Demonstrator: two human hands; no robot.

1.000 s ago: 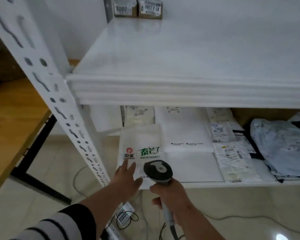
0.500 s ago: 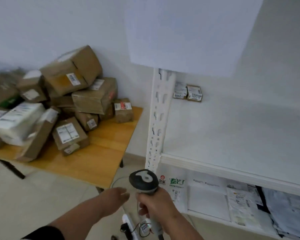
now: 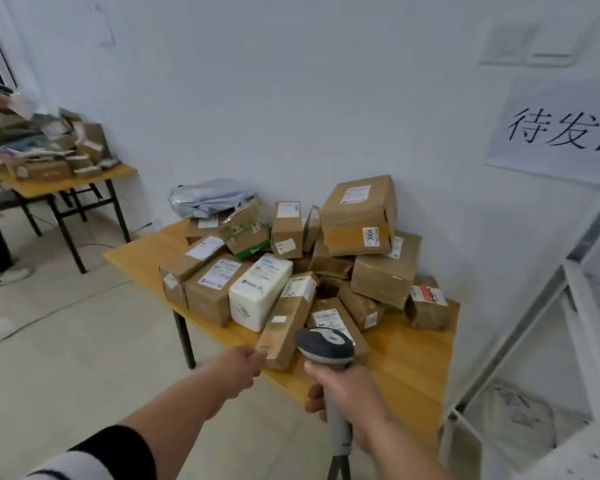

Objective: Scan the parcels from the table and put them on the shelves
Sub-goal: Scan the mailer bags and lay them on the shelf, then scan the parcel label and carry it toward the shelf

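Brown cardboard parcels [image 3: 357,216] heaped on the wooden counter [image 3: 409,362] ahead of you.
From the head view, your right hand [image 3: 347,393] wraps its fingers [image 3: 314,398] round the handle of the grey barcode scanner [image 3: 326,346], head aimed at the pile. Your left hand [image 3: 239,363] reaches to the near end of a long narrow box [image 3: 288,327] at the counter's front edge, fingers loosely curled; whether they grip it, you cannot tell. A white wrapped parcel [image 3: 260,292] lies just beside that box. White shelving [image 3: 575,306] stands at right.

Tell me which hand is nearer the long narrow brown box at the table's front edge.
Left. The left hand reaches the long narrow brown box at its near end; the right hand grips the scanner just right of it.
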